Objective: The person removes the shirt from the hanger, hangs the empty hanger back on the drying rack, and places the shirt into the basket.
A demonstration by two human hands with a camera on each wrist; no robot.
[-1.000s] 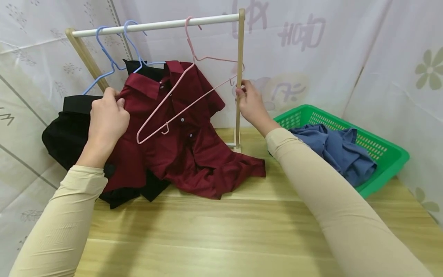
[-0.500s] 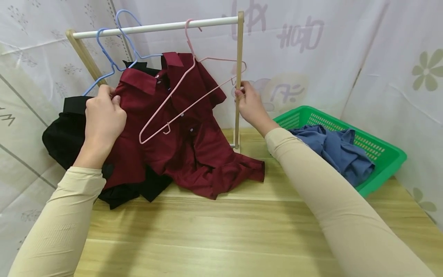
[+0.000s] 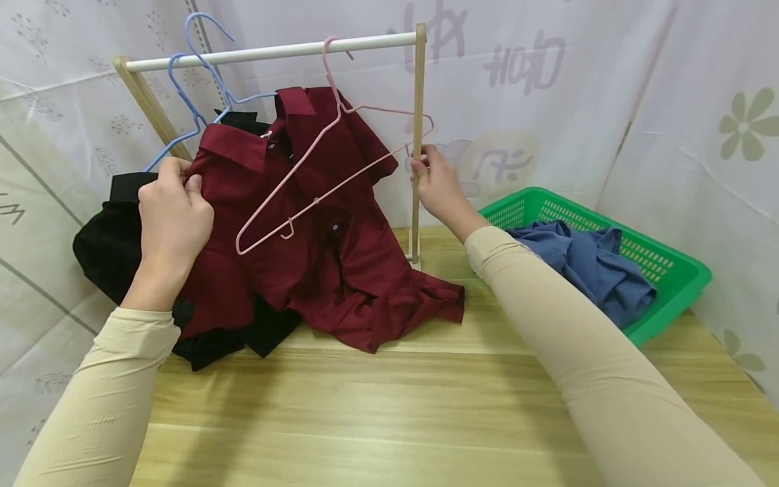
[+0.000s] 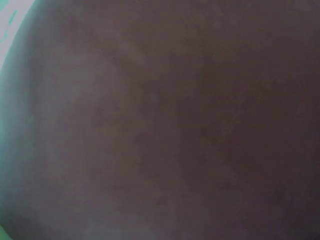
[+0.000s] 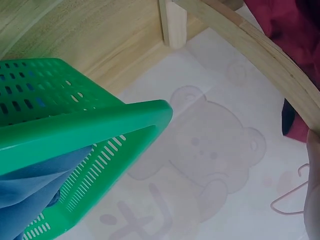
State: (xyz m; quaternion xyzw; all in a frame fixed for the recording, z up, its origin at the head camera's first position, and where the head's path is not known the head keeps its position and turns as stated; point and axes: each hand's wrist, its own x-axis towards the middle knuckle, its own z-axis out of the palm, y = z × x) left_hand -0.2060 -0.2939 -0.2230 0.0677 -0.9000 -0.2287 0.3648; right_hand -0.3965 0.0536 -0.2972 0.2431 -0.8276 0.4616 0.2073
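My left hand [image 3: 175,220] pinches the shoulder of a maroon collared shirt [image 3: 228,196], which is on a blue hanger [image 3: 222,91]. This hanger's hook rises well above the white rod [image 3: 274,51] of a small clothes rack. With curled fingers and thumb, my right hand [image 3: 443,186] grips the rack's wooden right post [image 3: 418,95]. A bare pink hanger [image 3: 286,169] hangs from the rod in front of the shirt. The left wrist view is filled by a dark blur. At the right wrist view's edge, part of my right hand [image 5: 313,185] shows by the post [image 5: 265,45].
Black clothing [image 3: 106,237] hangs at the left under another blue hanger [image 3: 176,138]. Right of the rack, a green basket [image 3: 681,270] holds a blue garment [image 3: 602,270]. The shirt's lower part lies on the wooden table [image 3: 365,419]. A patterned curtain [image 3: 669,101] stands behind.
My left hand has moved left with the shirt. The shirt's hanger has risen, its hook going from resting at the rod to above it. My right hand stays on the post.
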